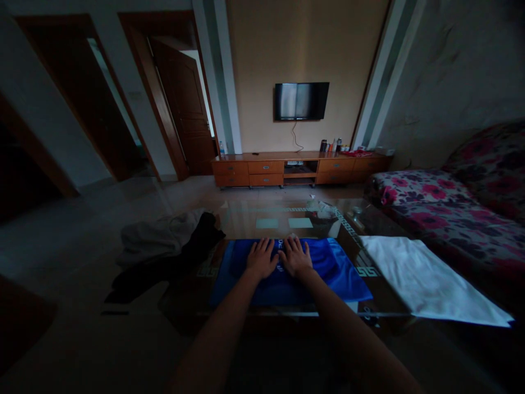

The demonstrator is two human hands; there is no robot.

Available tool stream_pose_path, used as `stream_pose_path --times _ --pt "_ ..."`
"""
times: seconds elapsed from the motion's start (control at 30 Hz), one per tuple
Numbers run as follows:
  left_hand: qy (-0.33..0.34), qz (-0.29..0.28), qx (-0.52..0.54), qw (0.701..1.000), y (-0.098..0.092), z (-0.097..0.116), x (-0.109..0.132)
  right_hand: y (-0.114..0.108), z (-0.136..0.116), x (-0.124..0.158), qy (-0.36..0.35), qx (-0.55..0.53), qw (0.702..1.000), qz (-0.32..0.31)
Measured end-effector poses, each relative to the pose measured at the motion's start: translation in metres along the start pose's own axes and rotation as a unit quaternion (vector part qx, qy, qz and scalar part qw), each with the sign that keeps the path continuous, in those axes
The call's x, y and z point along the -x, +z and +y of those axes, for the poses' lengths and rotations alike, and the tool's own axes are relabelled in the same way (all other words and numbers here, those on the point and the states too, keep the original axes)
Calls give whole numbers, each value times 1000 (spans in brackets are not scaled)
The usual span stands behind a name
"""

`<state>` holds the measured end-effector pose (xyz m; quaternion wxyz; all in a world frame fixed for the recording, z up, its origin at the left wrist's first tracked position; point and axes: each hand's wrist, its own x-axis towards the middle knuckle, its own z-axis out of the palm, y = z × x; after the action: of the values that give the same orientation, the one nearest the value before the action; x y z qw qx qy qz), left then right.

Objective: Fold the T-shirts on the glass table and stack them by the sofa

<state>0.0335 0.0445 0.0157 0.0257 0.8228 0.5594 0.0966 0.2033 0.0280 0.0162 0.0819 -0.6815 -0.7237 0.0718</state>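
Observation:
A blue garment [332,271] lies spread flat on a glass coffee table [287,216] in front of me. My left hand [261,257] and my right hand [296,255] rest side by side on its middle, palms down, fingers stretched out flat and pointing away from me. Neither hand holds anything. A white folded cloth [422,282] lies on the table's right end, apart from both hands. To the left of the blue garment lies a heap of grey and black clothes [164,243].
A floral-covered sofa [451,208] runs along the right. Beyond the table a low wooden cabinet [295,167] stands under a wall-mounted TV [301,100]. Small items [324,210] sit at the table's far edge. Open brown doors [184,104] are at the left.

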Motion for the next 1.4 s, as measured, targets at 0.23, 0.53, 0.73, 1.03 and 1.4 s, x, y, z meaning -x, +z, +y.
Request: stream_pose_path --times 0.23,0.53,0.73,1.03,1.4 --pt "1 46 -20 999 9 -4 -8 10 -9 -17 30 -10 999 17" --pt "-10 48 -4 999 13 -6 -12 4 -18 -10 21 10 989 145" --pt "12 82 -5 997 7 0 -9 1 -16 -5 -23 6 993 117" --pt "7 83 -14 996 2 3 -6 2 -15 -5 -19 7 992 124" --pt "9 88 4 996 7 1 -7 0 -15 -3 -11 -11 994 111"
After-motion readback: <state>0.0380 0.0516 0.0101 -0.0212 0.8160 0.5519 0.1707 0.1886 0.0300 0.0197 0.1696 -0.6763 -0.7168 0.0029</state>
